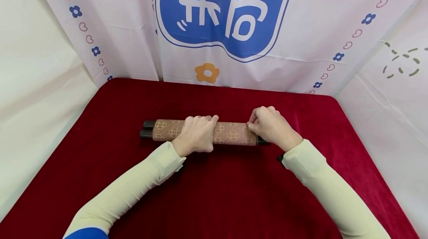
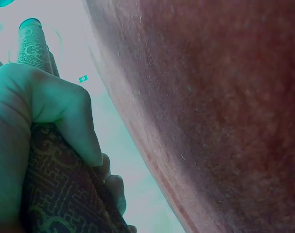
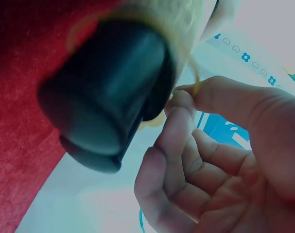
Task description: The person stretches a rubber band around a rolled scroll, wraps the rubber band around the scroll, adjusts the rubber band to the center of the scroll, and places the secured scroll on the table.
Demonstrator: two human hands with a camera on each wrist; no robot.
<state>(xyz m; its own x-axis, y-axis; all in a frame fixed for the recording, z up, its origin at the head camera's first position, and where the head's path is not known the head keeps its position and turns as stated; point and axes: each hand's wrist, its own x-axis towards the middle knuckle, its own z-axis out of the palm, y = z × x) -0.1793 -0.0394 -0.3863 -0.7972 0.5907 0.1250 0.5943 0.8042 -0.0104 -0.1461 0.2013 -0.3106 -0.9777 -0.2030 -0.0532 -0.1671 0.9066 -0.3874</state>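
Note:
A rolled scroll [image 1: 234, 133] in brown fabric with gold motifs lies crosswise on the red cloth. Two black rod ends [image 1: 147, 134] jut from its left side. My left hand [image 1: 196, 135] grips the scroll near its middle, thumb and fingers wrapped round it, as the left wrist view also shows. At the scroll's right end, my right hand [image 1: 272, 125] pinches a thin yellow band [image 3: 194, 68] between thumb and index finger. The band loops around that end, near the dark rod end [image 3: 103, 82], blurred in the right wrist view.
A red velvet cloth [image 1: 217, 194] covers the table. Behind it hangs a white printed curtain [image 1: 133, 57] with a blue emblem [image 1: 227, 16] and an orange flower. White fabric walls [image 1: 394, 120] stand at both sides.

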